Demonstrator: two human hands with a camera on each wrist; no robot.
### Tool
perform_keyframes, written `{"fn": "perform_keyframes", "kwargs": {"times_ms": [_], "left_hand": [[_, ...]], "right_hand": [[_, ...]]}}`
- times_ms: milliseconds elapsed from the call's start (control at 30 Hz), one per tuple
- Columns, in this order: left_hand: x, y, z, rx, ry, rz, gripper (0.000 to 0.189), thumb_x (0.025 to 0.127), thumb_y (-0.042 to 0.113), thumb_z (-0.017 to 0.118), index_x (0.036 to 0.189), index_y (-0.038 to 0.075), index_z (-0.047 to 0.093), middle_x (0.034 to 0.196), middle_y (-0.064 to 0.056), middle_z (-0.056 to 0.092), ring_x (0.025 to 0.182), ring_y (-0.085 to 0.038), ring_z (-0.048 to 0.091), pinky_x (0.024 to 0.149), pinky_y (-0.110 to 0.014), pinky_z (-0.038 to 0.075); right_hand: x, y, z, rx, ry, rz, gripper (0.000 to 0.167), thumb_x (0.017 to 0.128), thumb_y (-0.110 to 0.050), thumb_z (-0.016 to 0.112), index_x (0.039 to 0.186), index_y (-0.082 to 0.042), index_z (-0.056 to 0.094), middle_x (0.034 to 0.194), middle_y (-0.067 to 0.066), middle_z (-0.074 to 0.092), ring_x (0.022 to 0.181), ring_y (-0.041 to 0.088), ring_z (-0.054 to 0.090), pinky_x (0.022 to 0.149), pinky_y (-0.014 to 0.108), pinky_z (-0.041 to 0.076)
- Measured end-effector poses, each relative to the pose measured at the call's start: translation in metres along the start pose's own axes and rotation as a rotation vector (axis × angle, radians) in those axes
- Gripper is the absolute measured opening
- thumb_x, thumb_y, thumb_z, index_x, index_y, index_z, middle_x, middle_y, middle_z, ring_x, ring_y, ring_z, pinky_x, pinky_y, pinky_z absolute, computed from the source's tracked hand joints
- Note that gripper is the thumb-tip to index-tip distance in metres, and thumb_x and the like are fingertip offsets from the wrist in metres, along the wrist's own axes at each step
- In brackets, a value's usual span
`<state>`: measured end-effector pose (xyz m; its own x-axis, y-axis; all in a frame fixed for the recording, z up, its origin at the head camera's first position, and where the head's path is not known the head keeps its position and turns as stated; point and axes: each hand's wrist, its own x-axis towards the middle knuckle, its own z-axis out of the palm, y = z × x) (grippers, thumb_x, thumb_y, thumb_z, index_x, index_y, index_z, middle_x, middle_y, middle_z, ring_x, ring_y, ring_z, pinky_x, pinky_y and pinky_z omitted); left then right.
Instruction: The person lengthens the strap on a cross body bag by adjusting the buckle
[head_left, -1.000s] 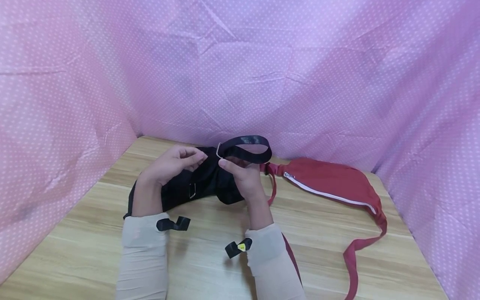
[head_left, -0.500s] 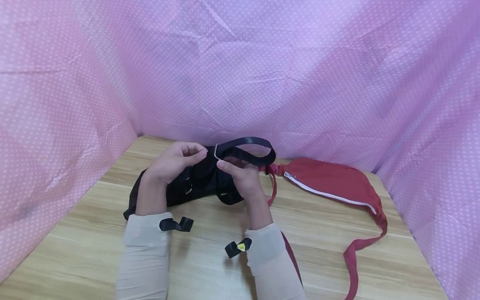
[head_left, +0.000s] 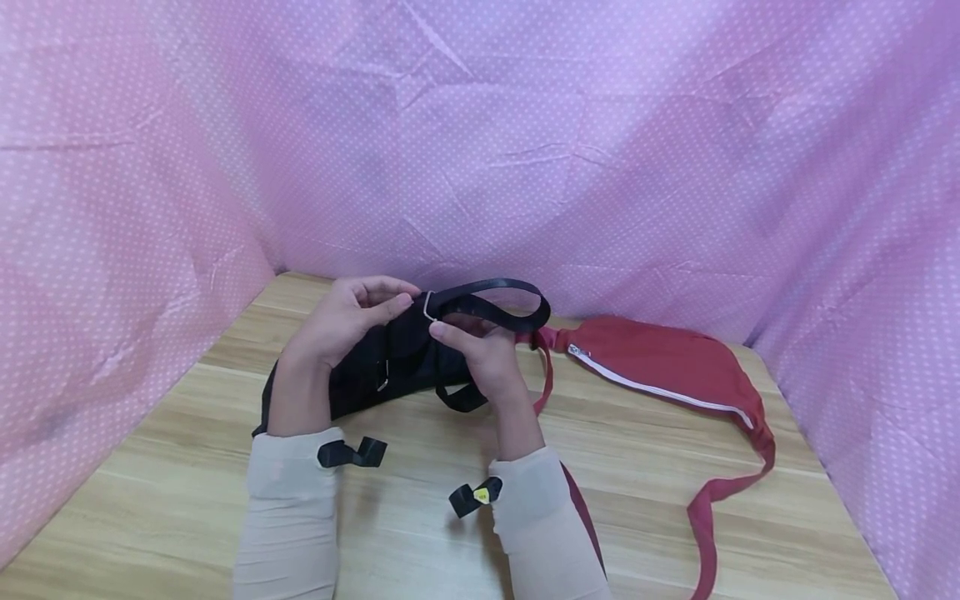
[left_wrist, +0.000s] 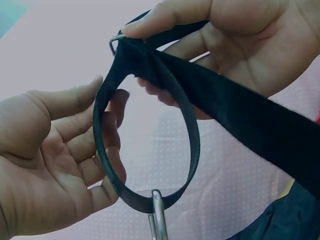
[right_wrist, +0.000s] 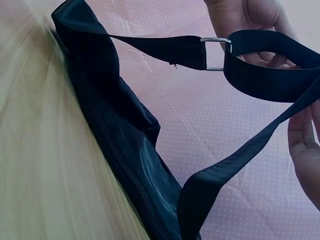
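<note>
A black zippered bag [head_left: 360, 383] lies at the left of the table; its zip [right_wrist: 107, 135] shows in the right wrist view. From it rises a black bag strap [head_left: 495, 308], doubled into a loop through a metal slider buckle [head_left: 429, 306]. My right hand [head_left: 487, 354] pinches the strap at this buckle, thumb on the metal. The left hand [head_left: 337, 321], left of the buckle, pinches the loop's near side between thumb and fingertips [left_wrist: 119, 102]. A metal ring [left_wrist: 157, 215] hangs on the loop's lower end in the left wrist view.
A red waist bag [head_left: 660, 362] with a white zip lies on the right, its red strap [head_left: 705, 525] trailing to the front edge. Pink dotted cloth [head_left: 480, 167] encloses the wooden table [head_left: 412, 500] behind and at the sides.
My left hand has risen a little and come closer to the slider buckle. The buckle and strap loop have shifted slightly left and down. The red bag has not moved.
</note>
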<state>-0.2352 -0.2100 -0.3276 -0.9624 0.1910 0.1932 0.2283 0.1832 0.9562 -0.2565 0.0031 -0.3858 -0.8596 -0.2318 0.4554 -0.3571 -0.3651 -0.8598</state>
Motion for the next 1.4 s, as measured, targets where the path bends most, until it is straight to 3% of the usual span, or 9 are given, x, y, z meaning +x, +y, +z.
{"fn": "perform_keyframes", "kwargs": {"times_ms": [233, 567, 833, 967, 1233, 1400], "left_hand": [[-0.005, 0.004, -0.002, 0.107, -0.046, 0.042, 0.040, 0.091, 0.015, 0.080, 0.127, 0.001, 0.070, 0.114, -0.008, 0.071, 0.101, -0.020, 0.064, 0.085, -0.024, 0.053], [-0.004, 0.002, 0.000, 0.151, -0.046, 0.081, 0.042, 0.086, 0.012, 0.084, 0.125, 0.003, 0.072, 0.093, -0.007, 0.067, 0.084, -0.019, 0.058, 0.068, -0.025, 0.047], [-0.006, 0.003, 0.001, 0.273, -0.030, 0.158, 0.039, 0.087, 0.019, 0.084, 0.124, 0.009, 0.074, 0.090, -0.009, 0.064, 0.080, -0.023, 0.055, 0.065, -0.027, 0.045], [-0.005, 0.001, 0.004, 0.339, -0.028, 0.207, 0.039, 0.091, 0.023, 0.080, 0.127, 0.011, 0.073, 0.100, -0.006, 0.069, 0.085, -0.023, 0.059, 0.072, -0.027, 0.049], [-0.002, -0.004, 0.006, 0.192, -0.081, 0.278, 0.040, 0.099, 0.011, 0.069, 0.137, 0.003, 0.063, 0.130, -0.011, 0.066, 0.113, -0.018, 0.063, 0.095, -0.022, 0.050], [-0.003, -0.001, 0.008, 0.135, -0.102, 0.300, 0.040, 0.103, 0.010, 0.063, 0.141, 0.000, 0.057, 0.135, -0.013, 0.062, 0.118, -0.016, 0.061, 0.100, -0.022, 0.048]], "right_hand": [[0.000, -0.002, -0.002, -0.103, -0.042, 0.061, 0.020, 0.087, -0.010, 0.076, 0.104, -0.002, 0.071, 0.094, 0.003, 0.071, 0.089, 0.018, 0.063, 0.084, 0.029, 0.052], [0.001, -0.005, -0.003, -0.241, -0.169, 0.007, 0.019, 0.096, -0.007, 0.071, 0.111, 0.004, 0.071, 0.098, 0.017, 0.072, 0.090, 0.021, 0.065, 0.085, 0.031, 0.053], [0.001, -0.005, -0.002, -0.278, -0.170, 0.030, 0.020, 0.097, -0.005, 0.070, 0.115, 0.004, 0.072, 0.103, 0.017, 0.073, 0.094, 0.020, 0.066, 0.089, 0.033, 0.054], [0.000, -0.005, -0.002, -0.276, -0.135, 0.064, 0.020, 0.098, -0.009, 0.070, 0.114, 0.002, 0.072, 0.102, 0.013, 0.073, 0.094, 0.020, 0.066, 0.089, 0.033, 0.054], [-0.001, -0.002, -0.004, -0.251, -0.036, 0.141, 0.029, 0.096, -0.018, 0.074, 0.120, -0.001, 0.072, 0.113, 0.011, 0.074, 0.102, 0.018, 0.066, 0.095, 0.031, 0.051], [0.001, 0.000, -0.006, -0.211, 0.000, 0.098, 0.028, 0.095, -0.017, 0.075, 0.118, 0.000, 0.072, 0.109, 0.010, 0.074, 0.097, 0.020, 0.063, 0.091, 0.031, 0.051]]}}
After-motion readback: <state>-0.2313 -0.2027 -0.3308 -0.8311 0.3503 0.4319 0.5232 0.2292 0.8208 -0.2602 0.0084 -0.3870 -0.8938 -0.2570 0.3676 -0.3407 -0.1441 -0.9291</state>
